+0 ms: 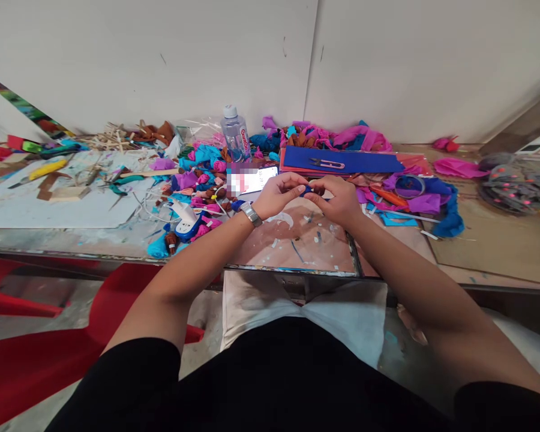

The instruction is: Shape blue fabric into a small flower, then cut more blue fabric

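In the middle of the table, my left hand (279,195) and my right hand (338,199) meet, each closed in a pinch. Between their fingertips is a small dark-blue crumpled piece (305,190), partly covered by the fingers, which looks like crepe paper. Just beyond my left hand lies a lit phone (260,179), its screen partly blurred. Behind the hands, a flat stack of dark-blue sheets (364,162) carries a pair of small thread snips (326,163).
Past the phone stands a clear water bottle (236,137). A power strip (188,225) with cables sits left among coloured paper bundles (206,154). More crumpled paper (425,203) and a dark netted bundle (513,186) lie right. A red chair (112,300) is at lower left.
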Motion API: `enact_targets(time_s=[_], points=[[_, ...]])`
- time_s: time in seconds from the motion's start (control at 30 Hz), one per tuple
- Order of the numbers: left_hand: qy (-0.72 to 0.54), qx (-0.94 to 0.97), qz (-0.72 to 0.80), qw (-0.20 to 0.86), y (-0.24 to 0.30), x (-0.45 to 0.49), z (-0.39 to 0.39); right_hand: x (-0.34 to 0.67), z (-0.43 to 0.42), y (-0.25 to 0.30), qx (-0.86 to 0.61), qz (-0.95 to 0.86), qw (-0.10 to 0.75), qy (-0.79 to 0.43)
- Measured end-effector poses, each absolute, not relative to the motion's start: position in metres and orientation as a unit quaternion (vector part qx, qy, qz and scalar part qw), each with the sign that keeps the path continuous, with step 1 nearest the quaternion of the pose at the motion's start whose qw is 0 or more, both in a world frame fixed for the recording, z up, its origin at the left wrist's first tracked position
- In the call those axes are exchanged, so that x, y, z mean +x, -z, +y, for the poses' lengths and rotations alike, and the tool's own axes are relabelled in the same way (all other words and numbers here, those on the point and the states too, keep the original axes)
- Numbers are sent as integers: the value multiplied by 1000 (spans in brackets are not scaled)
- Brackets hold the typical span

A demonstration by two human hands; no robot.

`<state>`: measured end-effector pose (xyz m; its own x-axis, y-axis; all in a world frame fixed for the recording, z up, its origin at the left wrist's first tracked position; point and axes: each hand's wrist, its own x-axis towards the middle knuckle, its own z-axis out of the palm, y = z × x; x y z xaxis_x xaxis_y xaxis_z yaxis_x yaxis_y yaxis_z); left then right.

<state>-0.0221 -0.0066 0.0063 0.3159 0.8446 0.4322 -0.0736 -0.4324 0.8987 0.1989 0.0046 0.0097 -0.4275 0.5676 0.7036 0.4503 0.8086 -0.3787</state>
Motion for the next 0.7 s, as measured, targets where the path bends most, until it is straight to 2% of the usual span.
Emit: enact_targets(time_s=[0.33, 0.7], points=[[-496, 678, 238, 488, -5, -22, -7, 199, 4, -9, -290, -827, 476, -72], [-537, 668, 244, 454, -8, -23, -5, 198, 2, -6, -294, -806, 505, -100]])
